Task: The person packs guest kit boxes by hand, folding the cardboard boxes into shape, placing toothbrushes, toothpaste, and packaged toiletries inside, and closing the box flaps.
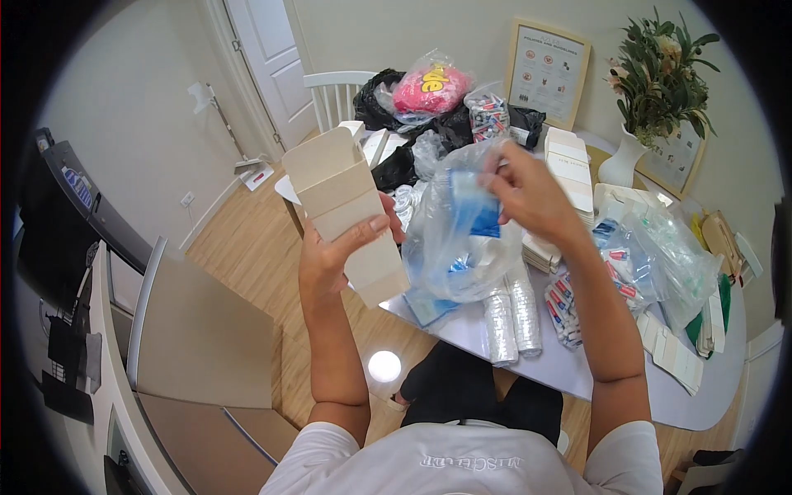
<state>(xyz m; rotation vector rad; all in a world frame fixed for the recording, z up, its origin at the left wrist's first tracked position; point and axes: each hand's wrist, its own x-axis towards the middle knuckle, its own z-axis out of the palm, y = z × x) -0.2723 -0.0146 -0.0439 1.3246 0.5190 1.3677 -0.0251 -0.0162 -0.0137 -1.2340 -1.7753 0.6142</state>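
Observation:
My left hand [323, 262] is wrapped round a cream cardboard box [340, 194], held tilted in the air with its top flap up. My right hand [528, 194] pinches a blue-and-white packet [477, 216], smeared by motion, at a clear plastic bag [429, 247] on the table. More blue packets show through the bag, and a flat blue packet [429, 305] lies below it at the table edge. Beside the bag are two clear-wrapped rolls or stacks [498, 326], their contents hard to make out. Small red, white and blue tubes [563, 309] lie in a bag under my right forearm.
Stacked cream boxes [569, 169] stand behind my right hand; flattened ones [672, 359] lie at the right. A pink bag [431, 89], black bags [452, 128], a white vase [619, 161] and a framed sign [546, 73] line the back.

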